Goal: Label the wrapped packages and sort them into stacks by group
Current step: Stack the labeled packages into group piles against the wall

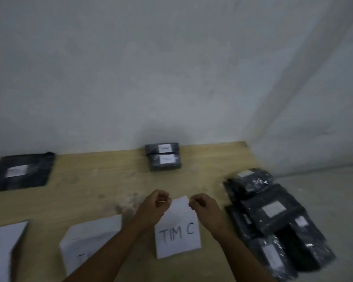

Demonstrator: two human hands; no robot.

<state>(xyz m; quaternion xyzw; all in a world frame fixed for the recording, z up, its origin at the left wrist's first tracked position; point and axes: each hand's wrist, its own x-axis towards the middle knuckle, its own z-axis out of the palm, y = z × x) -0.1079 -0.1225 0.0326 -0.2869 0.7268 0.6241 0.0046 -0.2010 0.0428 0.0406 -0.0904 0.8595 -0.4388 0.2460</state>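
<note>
Lying between the two forearms near the front edge of the wooden surface (102, 186), a white sheet (176, 231) reads "TIM C"; the left hand (154, 206) and right hand (202, 206) are curled loosely closed above its far end. A two-package stack (163, 156) sits at the far edge, its labels unreadable, and a black-wrapped pile (273, 216) crowds the right edge

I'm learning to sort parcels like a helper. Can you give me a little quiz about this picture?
1. True or false: the stack by the wall has two packages.
2. What is written on the paper sign between the arms?
3. The big heap of black packages lies nearer which hand: A left hand, B right hand?

Key: 1 true. 2 TIM C. 3 B.
</note>
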